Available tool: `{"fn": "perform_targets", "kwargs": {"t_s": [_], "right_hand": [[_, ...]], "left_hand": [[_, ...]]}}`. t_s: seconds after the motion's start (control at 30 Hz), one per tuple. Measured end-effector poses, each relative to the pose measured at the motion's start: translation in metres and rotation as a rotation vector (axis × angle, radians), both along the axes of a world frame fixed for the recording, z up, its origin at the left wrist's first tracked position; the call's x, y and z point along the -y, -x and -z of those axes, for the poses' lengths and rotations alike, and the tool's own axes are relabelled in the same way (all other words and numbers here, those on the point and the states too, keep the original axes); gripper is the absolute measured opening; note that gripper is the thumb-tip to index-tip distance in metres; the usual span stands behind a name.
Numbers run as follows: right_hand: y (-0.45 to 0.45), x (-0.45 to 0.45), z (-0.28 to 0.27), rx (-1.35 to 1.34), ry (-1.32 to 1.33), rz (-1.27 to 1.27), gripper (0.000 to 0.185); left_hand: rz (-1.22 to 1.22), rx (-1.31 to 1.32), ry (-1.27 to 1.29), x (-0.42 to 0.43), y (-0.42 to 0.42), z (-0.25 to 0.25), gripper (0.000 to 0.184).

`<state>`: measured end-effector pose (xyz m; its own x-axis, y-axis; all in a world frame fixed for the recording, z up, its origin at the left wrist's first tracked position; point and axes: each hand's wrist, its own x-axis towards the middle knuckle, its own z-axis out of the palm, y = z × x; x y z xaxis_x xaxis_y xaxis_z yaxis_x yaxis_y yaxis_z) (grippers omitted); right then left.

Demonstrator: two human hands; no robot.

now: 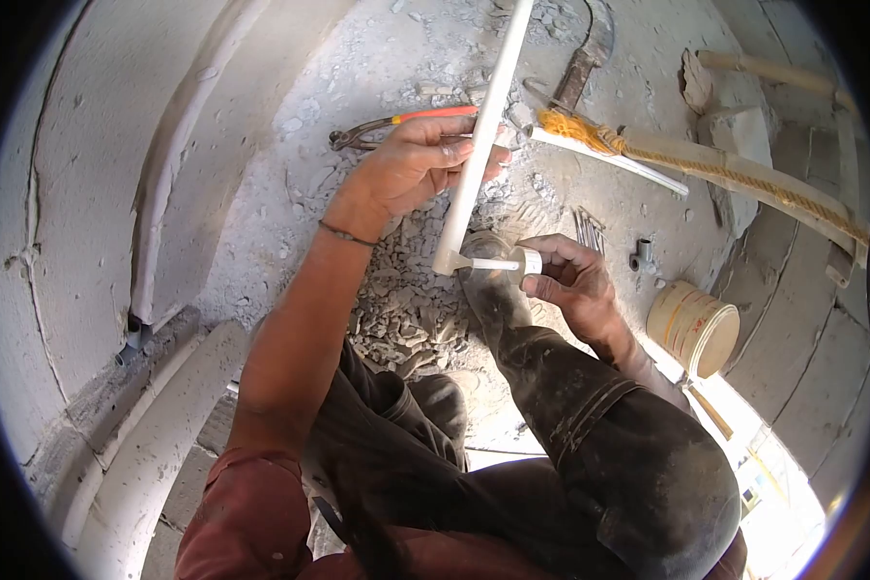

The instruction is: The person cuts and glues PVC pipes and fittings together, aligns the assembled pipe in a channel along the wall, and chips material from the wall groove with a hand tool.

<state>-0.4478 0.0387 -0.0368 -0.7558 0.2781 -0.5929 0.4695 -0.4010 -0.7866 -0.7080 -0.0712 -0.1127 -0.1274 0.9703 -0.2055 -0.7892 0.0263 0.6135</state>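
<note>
A long white plastic pipe (490, 126) slants down toward me, its lower end over the rubble. My left hand (420, 164) is closed around the pipe at mid-length, thumb on the near side. Between thumb and fingers of my right hand (578, 288) is a small pale applicator cap (526, 261). Its thin white stem (490, 264) points left, and the tip meets the pipe's lower end. Pliers (396, 124) with red-orange handles lie just beyond my left hand.
Broken rubble (406, 300) covers the floor between my legs. Another white pipe (614, 162) lies beyond, near a yellow rope (725, 174) along a pale pole. To the right are a grey pipe fitting (642, 253), thin metal rods (590, 229) and a cream bucket (681, 324).
</note>
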Motion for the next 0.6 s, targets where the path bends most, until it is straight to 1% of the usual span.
{"fn": "perform_targets", "kwargs": {"t_s": [0.1,0.17,0.2,0.27,0.47,0.6], "right_hand": [[-0.0006,-0.0001,0.0014,-0.016,-0.009,0.01,0.037],[0.0005,-0.0002,-0.0003,0.005,-0.018,0.007,0.037],[0.0004,0.0002,0.0003,0.005,-0.018,0.008,0.037],[0.0007,0.001,0.0017,-0.092,0.018,0.045,0.037],[0.0052,0.0004,0.0038,0.005,0.006,0.005,0.04],[0.0007,-0.0001,0.0059,-0.065,0.008,0.029,0.04]], "left_hand": [[0.002,0.039,0.038,-0.0006,-0.0018,-0.0057,0.053],[-0.009,-0.095,0.109,-0.0012,-0.0044,-0.0055,0.053],[-0.007,-0.095,0.109,-0.0011,-0.0051,-0.0053,0.053],[-0.026,-0.052,0.121,-0.0012,-0.0056,-0.0049,0.054],[-0.017,-0.049,0.076,-0.0014,-0.0033,-0.0064,0.055],[-0.019,-0.037,0.077,-0.0012,-0.0023,-0.006,0.054]]}}
